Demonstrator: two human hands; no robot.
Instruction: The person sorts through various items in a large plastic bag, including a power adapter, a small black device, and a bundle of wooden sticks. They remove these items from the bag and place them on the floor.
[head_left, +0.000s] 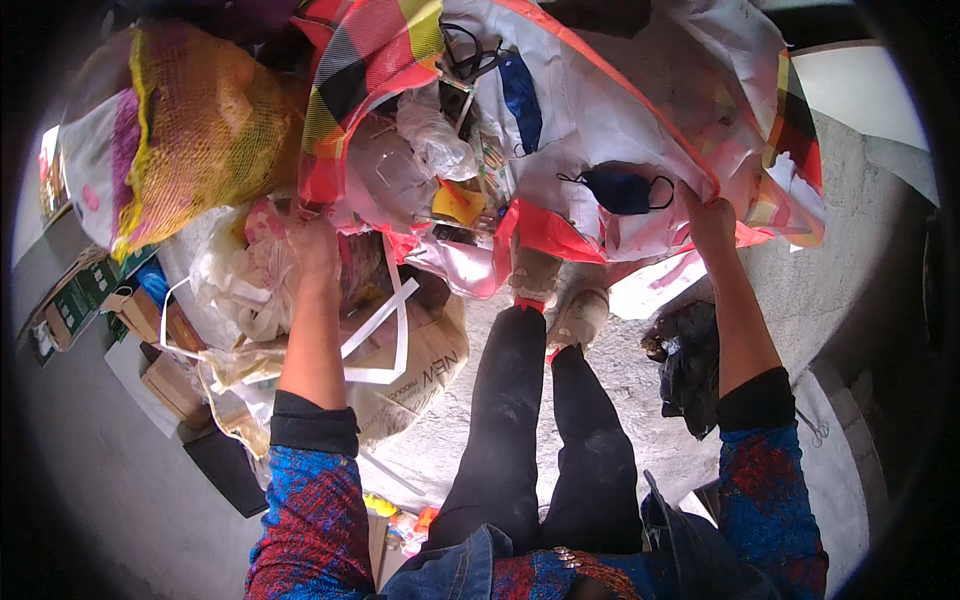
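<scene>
A large woven plastic bag (600, 135) with a white lining and red, yellow and black checks spreads wide before me. My left hand (311, 236) grips its left rim, and my right hand (709, 221) pinches the red hem on the right. Inside the bag lie two dark blue face masks, one lower (622, 189) and one higher (520, 101). Crumpled clear plastic (435, 139), a yellow scrap (459, 202) and black straps (472, 56) are also in it. Below my left hand sits a tan bag (409, 375) with white handles, holding clear plastic bags (244, 285).
A yellow mesh sack (214, 135) bulges at the upper left. Cardboard pieces (176, 386) and green boxes (94, 289) lie on the left. A black plastic bag (690, 367) rests on the concrete floor (600, 397) at right, with scissors (816, 427) farther right.
</scene>
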